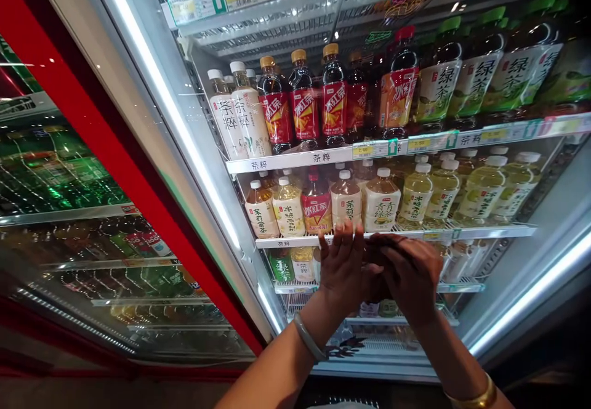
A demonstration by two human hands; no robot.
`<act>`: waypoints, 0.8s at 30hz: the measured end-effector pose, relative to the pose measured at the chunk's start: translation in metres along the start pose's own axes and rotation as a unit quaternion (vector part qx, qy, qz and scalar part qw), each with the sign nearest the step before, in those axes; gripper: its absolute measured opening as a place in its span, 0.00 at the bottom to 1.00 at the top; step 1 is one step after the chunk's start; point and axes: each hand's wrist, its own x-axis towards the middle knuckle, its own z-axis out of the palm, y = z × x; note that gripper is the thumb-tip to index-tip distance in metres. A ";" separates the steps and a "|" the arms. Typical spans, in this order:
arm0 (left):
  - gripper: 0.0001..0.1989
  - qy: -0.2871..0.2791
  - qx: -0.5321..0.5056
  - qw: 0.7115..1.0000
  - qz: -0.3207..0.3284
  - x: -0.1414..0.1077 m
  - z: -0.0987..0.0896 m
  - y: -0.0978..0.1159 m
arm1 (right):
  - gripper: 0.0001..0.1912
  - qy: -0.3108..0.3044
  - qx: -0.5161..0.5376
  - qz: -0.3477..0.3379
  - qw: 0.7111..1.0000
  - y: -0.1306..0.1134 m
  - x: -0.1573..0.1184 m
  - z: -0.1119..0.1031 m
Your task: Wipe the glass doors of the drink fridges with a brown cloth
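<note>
My left hand (342,267), with a grey bangle (309,337) at its wrist, is raised with the fingers stretched up in front of the cooler shelves. Close beside it on the right, my right hand (413,273) has its fingers apart and pointing up and left; a gold bangle (475,396) circles that wrist. I see nothing held in either hand. Whether they touch the glass, I cannot tell. Behind the hands stand a bottle of jasmine tea (346,199), a green tea bottle (382,202) and a red-labelled iced tea bottle (316,206).
The upper shelf (295,159) carries red-labelled iced tea (290,110) and green tea bottles (441,79). Pale yellow drinks (484,190) stand on the middle shelf's right. To the left, a red frame (138,169) borders another cooler with green bottles (50,169).
</note>
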 end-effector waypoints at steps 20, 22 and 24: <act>0.44 -0.026 0.055 0.997 0.036 -0.001 0.022 0.012 | 0.11 0.044 -0.026 0.055 0.997 0.028 0.012 -0.017; 0.44 -0.023 0.057 0.998 0.034 0.000 0.022 0.013 | 0.12 0.100 -0.050 0.081 0.990 0.024 0.033 -0.015; 0.44 -0.017 0.053 0.998 0.030 0.000 0.023 0.014 | 0.12 0.127 -0.059 0.094 0.986 0.016 0.045 -0.012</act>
